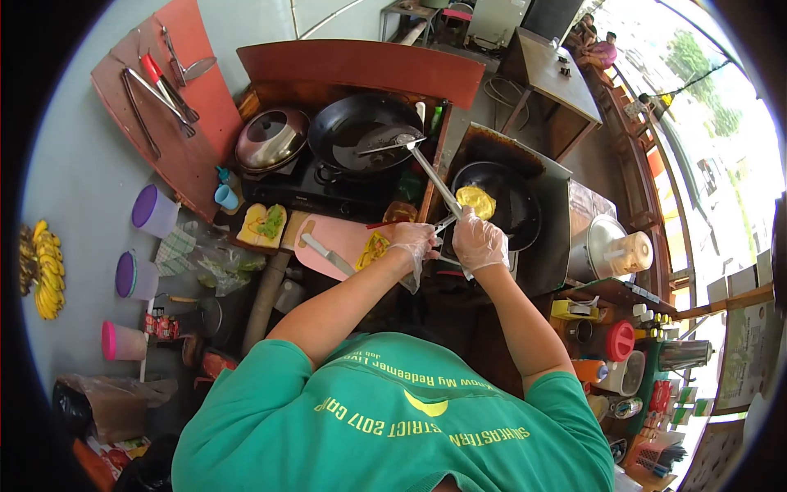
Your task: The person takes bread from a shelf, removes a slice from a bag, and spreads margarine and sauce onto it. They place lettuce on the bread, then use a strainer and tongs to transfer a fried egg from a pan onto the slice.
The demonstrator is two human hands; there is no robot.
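Both of my hands wear clear plastic gloves. My right hand (480,239) is closed around a long metal utensil (434,176), whose far end lies over the large black wok (361,131). My left hand (415,240) is closed near the handle of the smaller black pan (516,205); what it grips is partly hidden. A yellow egg piece (476,202) shows at that pan's left side, just beyond my right hand. Left of my left hand, a pink cutting board (332,242) bears a knife (326,252) and yellow food (373,249). Bread with green filling (262,225) lies further left.
A lidded pot (272,139) stands left of the wok. Tongs (168,94) hang on the red board. Blue cups (226,195) sit by the stove. At right are a large steel pot (602,242) and shelves of jars. Two people sit far off at the upper right.
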